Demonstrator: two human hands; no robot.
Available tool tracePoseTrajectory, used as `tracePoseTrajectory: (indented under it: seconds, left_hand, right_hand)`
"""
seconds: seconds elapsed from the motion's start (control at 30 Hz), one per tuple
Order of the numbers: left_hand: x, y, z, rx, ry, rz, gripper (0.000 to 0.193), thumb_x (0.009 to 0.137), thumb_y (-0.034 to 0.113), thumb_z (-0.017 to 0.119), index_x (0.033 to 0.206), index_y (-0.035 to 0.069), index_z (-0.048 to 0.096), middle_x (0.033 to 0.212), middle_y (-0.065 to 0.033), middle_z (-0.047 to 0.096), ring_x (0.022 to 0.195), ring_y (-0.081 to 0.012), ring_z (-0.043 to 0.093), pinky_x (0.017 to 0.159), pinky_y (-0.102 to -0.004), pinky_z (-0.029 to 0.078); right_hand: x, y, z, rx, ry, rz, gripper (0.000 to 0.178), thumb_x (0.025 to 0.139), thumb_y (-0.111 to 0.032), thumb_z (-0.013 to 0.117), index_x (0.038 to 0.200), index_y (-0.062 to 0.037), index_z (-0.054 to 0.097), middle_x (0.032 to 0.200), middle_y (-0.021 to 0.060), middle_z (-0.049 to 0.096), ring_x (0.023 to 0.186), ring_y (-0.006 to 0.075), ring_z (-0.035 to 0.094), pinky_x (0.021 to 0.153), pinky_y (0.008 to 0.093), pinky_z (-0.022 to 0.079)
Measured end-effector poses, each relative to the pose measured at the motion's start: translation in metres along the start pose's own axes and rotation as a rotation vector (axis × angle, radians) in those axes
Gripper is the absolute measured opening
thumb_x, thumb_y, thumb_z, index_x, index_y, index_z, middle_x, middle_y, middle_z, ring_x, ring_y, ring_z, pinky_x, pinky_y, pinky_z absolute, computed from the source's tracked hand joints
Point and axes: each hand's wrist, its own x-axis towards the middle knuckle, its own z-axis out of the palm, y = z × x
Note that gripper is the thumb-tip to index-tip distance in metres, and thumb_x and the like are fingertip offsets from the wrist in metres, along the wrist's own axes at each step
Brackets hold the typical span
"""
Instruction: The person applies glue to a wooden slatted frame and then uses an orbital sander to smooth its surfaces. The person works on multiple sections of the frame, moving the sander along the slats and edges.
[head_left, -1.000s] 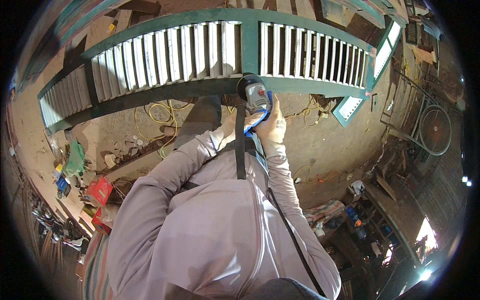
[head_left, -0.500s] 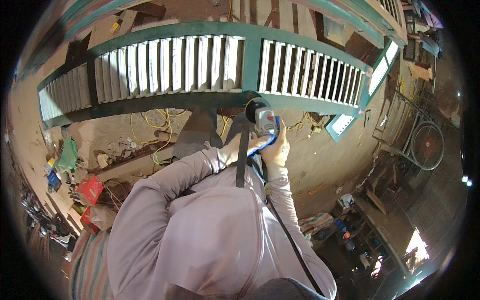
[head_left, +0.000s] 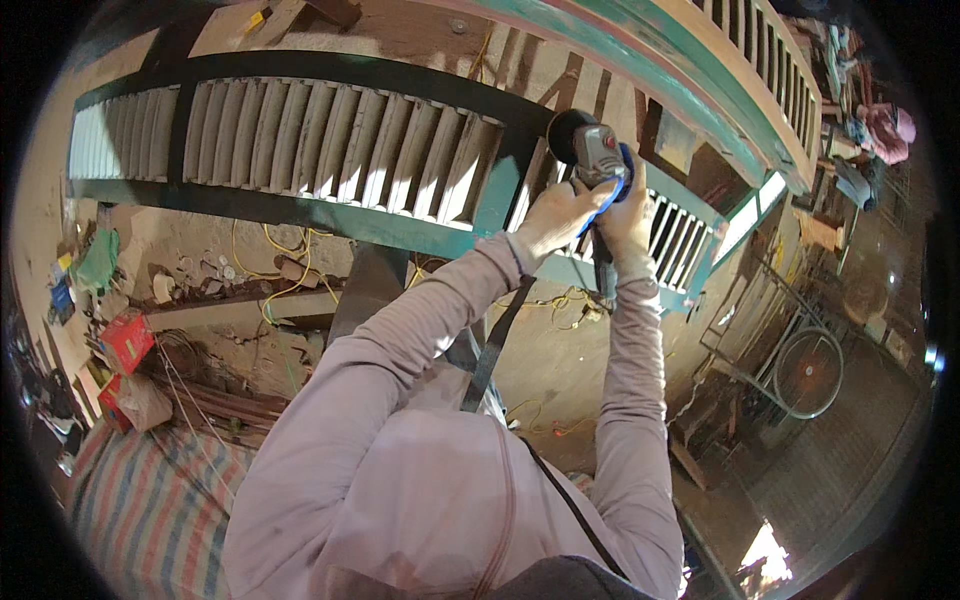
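Grinder has shifted from the near side of the louvred panel to its far side

Largest is the panel, a green frame with pale slats, stretching across in front of the person. It looks stiff and fairly weighty; its solid frame would be the place to grip it, since the thin slats seem likelier to chip or crack.

Next comes the grinder, a grey power tool with a red spot on its casing. It is now over the panel's far edge, just right of the crosspiece. Judging by its kind, it should be dense for its bulk, rigid and inclined to twist, so two hands around the casing, well behind the front end, look the right hold.

Left hand and right hand are both closed around it that way, though the fingers on the hidden side cannot be made out.

Smallest is the dark round disc at the front, probably brittle at its rim and no place for fingers. Whether it touches the frame cannot be told from above.
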Motion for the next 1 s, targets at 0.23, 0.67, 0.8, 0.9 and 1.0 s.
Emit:
tracePoseTrajectory:
  seconds: [0.23,0.67,0.8,0.9,1.0]
  left_hand:
    - [0.057,-0.009,-0.002,0.078,0.298,0.124,0.087,0.087,0.076,0.062,0.097,-0.01,0.07,0.09,-0.0253,0.07,0.092,-0.0366,0.067,0.083,-0.044,0.052]
    - [0.053,-0.018,-0.006,0.517,0.355,0.226,0.035,0.103,0.033,0.058,0.131,0.014,0.065,0.087,-0.0207,0.067,0.079,-0.0371,0.066,0.074,-0.0474,0.052]
    - [0.044,-0.013,-0.005,0.162,0.37,0.195,0.05,0.1,0.047,0.061,0.12,0.002,0.068,0.08,-0.0181,0.066,0.075,-0.0281,0.064,0.073,-0.042,0.051]
    - [0.035,0.005,-0.003,-0.051,0.314,0.057,0.077,0.093,0.066,0.061,0.114,-0.007,0.069,0.1,-0.0255,0.07,0.099,-0.0363,0.066,0.089,-0.0418,0.051]
    - [0.043,0.009,-0.003,-0.099,0.28,-0.114,0.087,0.09,0.073,0.06,0.113,-0.01,0.069,0.11,-0.0294,0.072,0.11,-0.0411,0.068,0.096,-0.0419,0.051]
  right_hand:
    - [0.076,0.003,0.019,-0.092,-0.16,-0.1,0.088,0.074,-0.048,0.087,0.146,-0.0145,0.051,0.122,0.0254,0.07,0.115,0.041,0.069,0.095,0.047,0.056]
    - [0.082,-0.002,0.03,-0.109,-0.244,-0.105,0.084,0.075,-0.041,0.086,0.145,-0.0101,0.052,0.13,0.0211,0.068,0.121,0.0363,0.067,0.1,0.0429,0.054]
    - [0.082,0.005,0.031,-0.075,-0.26,-0.179,0.083,0.075,-0.041,0.086,0.145,-0.0103,0.052,0.13,0.021,0.068,0.121,0.036,0.067,0.1,0.0428,0.054]
    - [0.082,0.011,0.028,-0.062,-0.259,-0.2,0.083,0.075,-0.041,0.086,0.145,-0.0104,0.052,0.13,0.0209,0.068,0.12,0.0357,0.068,0.1,0.0428,0.054]
    - [0.082,0.002,0.026,-0.07,-0.247,-0.184,0.083,0.075,-0.04,0.086,0.145,-0.0111,0.052,0.129,0.0213,0.069,0.119,0.0359,0.068,0.099,0.043,0.054]
